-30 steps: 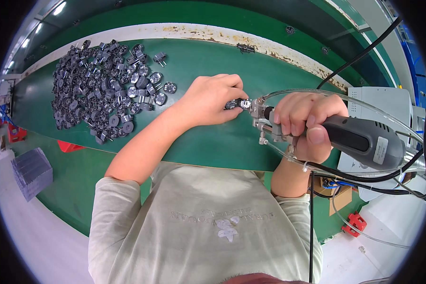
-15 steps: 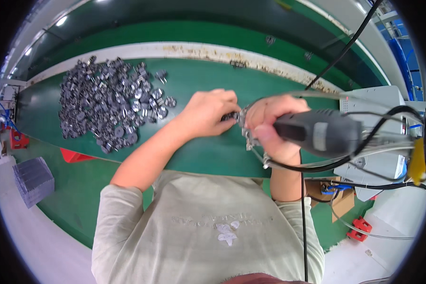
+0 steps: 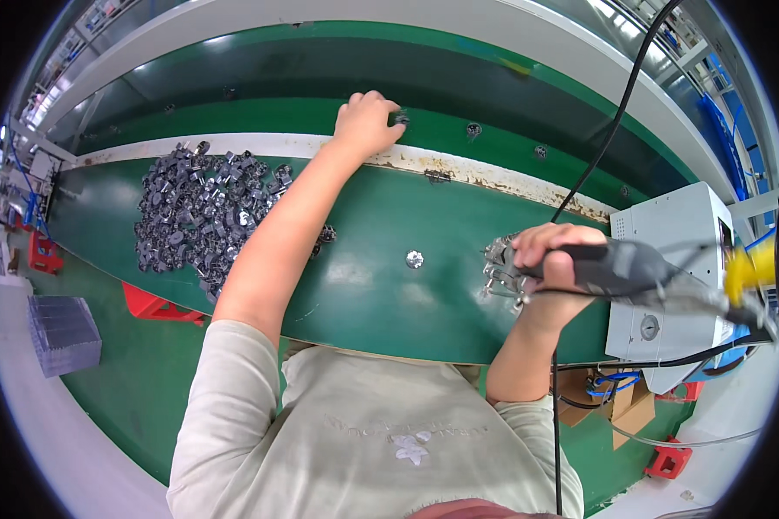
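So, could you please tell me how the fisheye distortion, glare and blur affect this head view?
Head view: the fisheye lens bends the white conveyor edge into an arc and leaves black corners; soft glare patches sit on the glossy green worktable; the heap of small grey metal parts is sharp, while the yellow-tipped cable beside the grey handheld power tool at the right rim looks smeared.

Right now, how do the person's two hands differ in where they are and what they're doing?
The left hand reaches far across onto the conveyor belt, fingers closed on a small dark part. The right hand stays near, wrapped around a grey power tool at the metal fixture. Both are bare.
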Motion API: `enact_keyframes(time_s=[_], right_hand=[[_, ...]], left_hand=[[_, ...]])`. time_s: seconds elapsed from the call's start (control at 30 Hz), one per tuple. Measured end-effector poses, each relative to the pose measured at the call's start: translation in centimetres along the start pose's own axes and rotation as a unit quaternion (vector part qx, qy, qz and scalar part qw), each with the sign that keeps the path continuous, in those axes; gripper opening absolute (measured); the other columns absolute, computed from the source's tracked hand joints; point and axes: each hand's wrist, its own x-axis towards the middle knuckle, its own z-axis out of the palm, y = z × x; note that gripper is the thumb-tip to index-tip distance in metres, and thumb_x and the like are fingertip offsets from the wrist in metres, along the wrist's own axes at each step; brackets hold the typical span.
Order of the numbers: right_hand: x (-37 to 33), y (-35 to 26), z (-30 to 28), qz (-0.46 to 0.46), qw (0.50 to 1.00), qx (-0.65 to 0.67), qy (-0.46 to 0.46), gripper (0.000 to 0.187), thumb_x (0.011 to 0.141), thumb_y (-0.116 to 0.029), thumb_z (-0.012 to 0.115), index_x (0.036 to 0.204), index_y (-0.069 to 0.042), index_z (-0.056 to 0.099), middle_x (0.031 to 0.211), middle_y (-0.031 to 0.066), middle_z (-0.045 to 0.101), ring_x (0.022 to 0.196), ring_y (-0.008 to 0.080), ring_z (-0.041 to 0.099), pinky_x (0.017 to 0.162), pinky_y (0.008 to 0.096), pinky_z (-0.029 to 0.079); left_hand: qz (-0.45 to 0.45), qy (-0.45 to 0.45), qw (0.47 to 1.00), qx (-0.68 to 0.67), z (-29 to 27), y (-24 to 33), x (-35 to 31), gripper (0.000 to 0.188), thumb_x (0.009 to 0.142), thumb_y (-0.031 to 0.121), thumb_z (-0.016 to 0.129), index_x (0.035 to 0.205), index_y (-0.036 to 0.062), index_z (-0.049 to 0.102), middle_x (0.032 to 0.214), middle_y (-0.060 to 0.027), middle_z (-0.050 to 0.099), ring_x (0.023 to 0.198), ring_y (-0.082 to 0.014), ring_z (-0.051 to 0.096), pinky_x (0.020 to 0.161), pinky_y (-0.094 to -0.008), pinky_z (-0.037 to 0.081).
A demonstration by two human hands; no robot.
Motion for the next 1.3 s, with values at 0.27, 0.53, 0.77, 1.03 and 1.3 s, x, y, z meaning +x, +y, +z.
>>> enact_keyframes(time_s=[0.27,0.53,0.77,1.03,1.3], right_hand=[[0.7,-3.1,1.7,0.097,0.983,-0.152,0.033,0.033,0.076,0.008,0.082,0.102,0.002,0.064,0.096,0.0096,0.066,0.077,0.0141,0.063,0.066,0.0271,0.052],[0.8,-1.6,0.5,0.044,0.994,0.062,-0.083,0.04,0.077,-0.002,0.085,0.097,-0.003,0.05,0.067,0.0057,0.056,0.057,0.0154,0.055,0.056,0.0322,0.051],[0.4,-0.5,1.4,0.069,0.991,0.081,-0.079,0.038,0.082,-0.004,0.083,0.097,-0.005,0.048,0.065,0.0049,0.056,0.054,0.0155,0.054,0.053,0.0329,0.051],[-0.1,0.7,1.2,0.044,0.991,0.051,-0.117,0.033,0.083,0.0,0.077,0.097,-0.004,0.048,0.066,0.0053,0.056,0.054,0.0154,0.055,0.052,0.0319,0.052],[0.0,1.0,1.3,0.034,0.991,0.05,-0.123,0.032,0.083,0.001,0.076,0.098,-0.004,0.048,0.068,0.0058,0.058,0.055,0.0154,0.056,0.052,0.0312,0.051]], left_hand=[[0.25,-0.288,0.89,-0.248,-6.8,5.3,-10.2,0.062,0.077,0.005,0.067,0.138,0.0055,0.056,0.132,-0.0178,0.055,0.123,-0.0352,0.053,0.104,-0.0441,0.044],[0.206,-0.272,0.874,-0.345,-2.9,6.9,-13.3,0.037,0.08,0.01,0.074,0.115,0.0026,0.07,0.108,-0.0121,0.064,0.098,-0.0301,0.065,0.083,-0.039,0.054],[0.215,-0.222,0.897,-0.315,-2.2,6.8,-13.7,0.03,0.078,0.015,0.077,0.104,0.0027,0.071,0.101,-0.0113,0.064,0.094,-0.0303,0.064,0.081,-0.04,0.053],[0.218,-0.2,0.9,-0.319,-1.7,6.8,-13.7,0.027,0.076,0.018,0.079,0.097,0.0025,0.073,0.092,-0.0098,0.065,0.09,-0.0294,0.065,0.078,-0.04,0.053],[0.216,-0.207,0.896,-0.329,-1.5,6.6,-13.6,0.028,0.075,0.017,0.08,0.098,0.0023,0.073,0.093,-0.0101,0.066,0.088,-0.0293,0.066,0.077,-0.0401,0.054]])
